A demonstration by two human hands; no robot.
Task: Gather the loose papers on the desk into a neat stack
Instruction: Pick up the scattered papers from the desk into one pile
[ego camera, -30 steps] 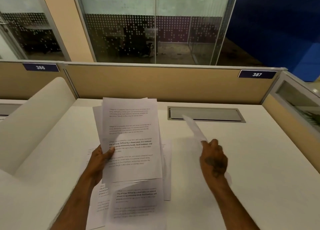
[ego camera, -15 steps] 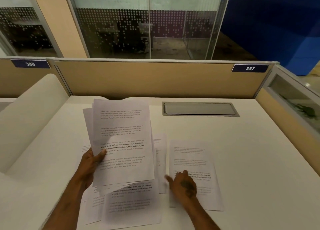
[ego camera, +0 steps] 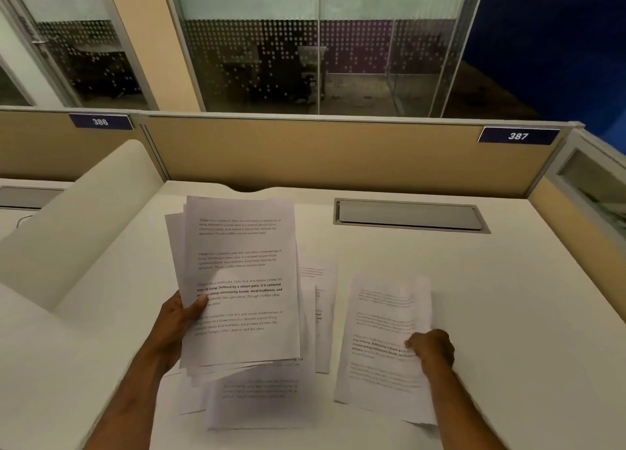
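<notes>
Left hand (ego camera: 176,324): clamped on a sheaf of printed sheets (ego camera: 238,280), thumb on the front face, fingers behind. I read the sheaf as lifted and tilted toward the camera, not flat on the desk (ego camera: 508,297).
Sheaf state: edges are not squared — at least one page sticks out at the upper left and a few fan out along the bottom edge.
Right hand (ego camera: 432,349): closed on the right edge of a single sheet (ego camera: 382,344). The sheet looks slightly raised and blurred; I cannot tell if its near corner touches the desk.
Loose sheets under the sheaf (ego camera: 261,399): several overlapping pages lie flat near the front edge of the desk, skewed to each other.
Sheets between the hands (ego camera: 321,314): a couple more pages lie flat, partly hidden by the sheaf, just beside the single sheet.
Done, my estimate: roughly half — a good share of the pages is already in the left hand.
Left to do: add the right-hand sheet to the sheaf, collect the flat pages in the middle and front, then tap the edges square and set the stack down.
Risk: the fanned bottom pages could slip while more are added.
Rest of desk: the cable tray lid (ego camera: 410,216) at the back has no paper on it.
</notes>
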